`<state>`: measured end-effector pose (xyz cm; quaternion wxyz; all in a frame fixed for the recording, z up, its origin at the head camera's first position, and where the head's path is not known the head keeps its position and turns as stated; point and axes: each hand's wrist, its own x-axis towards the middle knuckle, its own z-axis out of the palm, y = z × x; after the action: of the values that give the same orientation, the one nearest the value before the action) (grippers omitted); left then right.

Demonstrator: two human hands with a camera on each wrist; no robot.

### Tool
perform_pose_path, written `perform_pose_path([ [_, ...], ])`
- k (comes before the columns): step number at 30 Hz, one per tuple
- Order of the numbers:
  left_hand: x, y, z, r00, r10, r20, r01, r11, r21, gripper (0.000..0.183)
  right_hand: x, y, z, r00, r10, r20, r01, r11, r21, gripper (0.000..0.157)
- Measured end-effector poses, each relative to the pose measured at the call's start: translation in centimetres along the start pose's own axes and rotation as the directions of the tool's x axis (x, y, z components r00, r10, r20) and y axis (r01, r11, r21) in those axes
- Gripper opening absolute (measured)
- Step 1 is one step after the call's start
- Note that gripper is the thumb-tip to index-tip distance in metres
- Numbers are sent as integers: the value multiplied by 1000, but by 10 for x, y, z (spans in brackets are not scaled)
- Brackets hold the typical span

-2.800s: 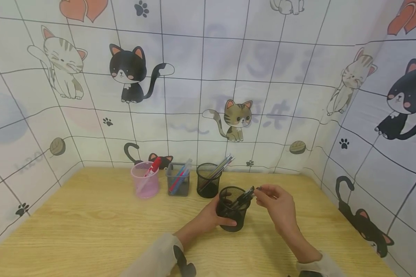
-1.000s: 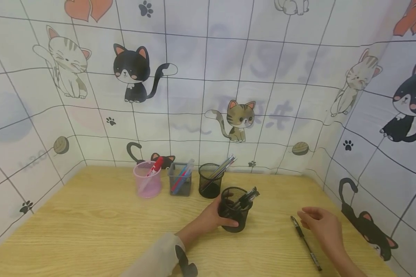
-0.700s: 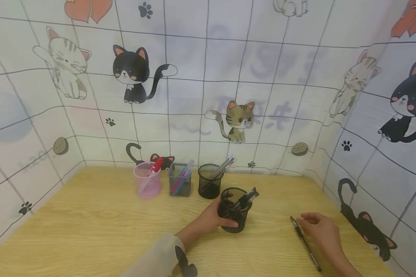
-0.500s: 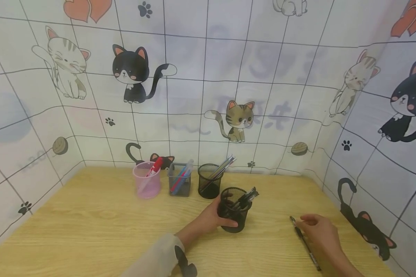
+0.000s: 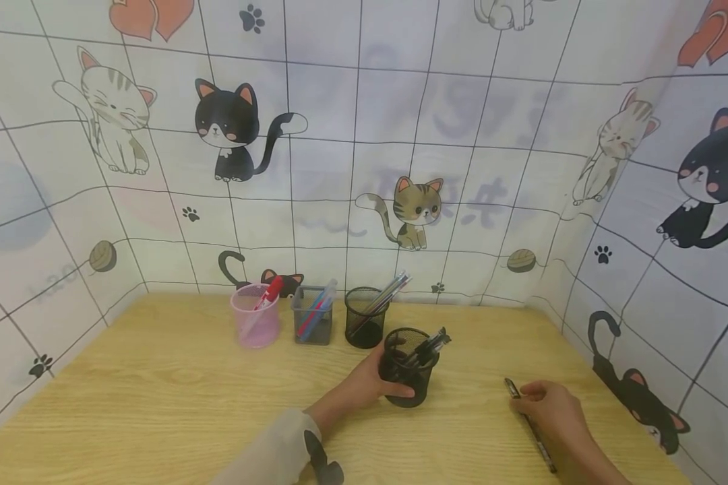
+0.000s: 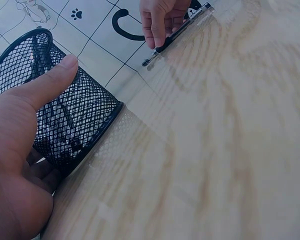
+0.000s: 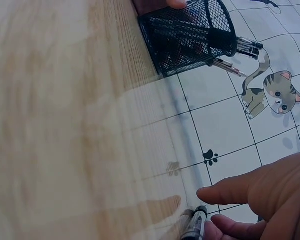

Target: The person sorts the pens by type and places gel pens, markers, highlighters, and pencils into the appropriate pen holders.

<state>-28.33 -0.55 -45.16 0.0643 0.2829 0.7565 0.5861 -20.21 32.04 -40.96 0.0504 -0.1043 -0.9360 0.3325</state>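
Observation:
My left hand [image 5: 373, 380] grips a round black mesh pen cup [image 5: 405, 387], which stands on the table and holds several black pens [image 5: 427, 349]. The thumb [image 6: 47, 85] lies across the mesh in the left wrist view. Off to the right, a black-and-clear pen [image 5: 536, 438] lies on the table. My right hand [image 5: 552, 411] is over this pen, its fingertips at the upper part. In the right wrist view the thumb [image 7: 230, 192] is spread apart from the other fingers, with the end of the pen [image 7: 196, 222] beside them.
Along the back stand a pink cup [image 5: 257, 330] with a red marker [image 5: 269, 293], a grey square holder [image 5: 312, 333] with coloured pens, and another black mesh cup [image 5: 364, 330] with slim pens. A cat-patterned sheet [image 5: 315, 168] encloses the wooden table [image 5: 188, 404].
My right hand left the cup's pens, and a pen now lies on the table at the right. Since then the hand has moved left onto that pen. The left hand keeps its grip.

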Motion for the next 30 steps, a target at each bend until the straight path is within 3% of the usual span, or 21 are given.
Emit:
perform_pose_path([
  [17,-2,4,1,1000,-27,-9,26,1000,-10,94,-2,1,5,996,-60,-66,57,997,-46,30],
  [30,-2,3,1,1000,-25,-8,24,1000,-17,96,-1,-1,5,998,-42,-55,40,998,-40,27],
])
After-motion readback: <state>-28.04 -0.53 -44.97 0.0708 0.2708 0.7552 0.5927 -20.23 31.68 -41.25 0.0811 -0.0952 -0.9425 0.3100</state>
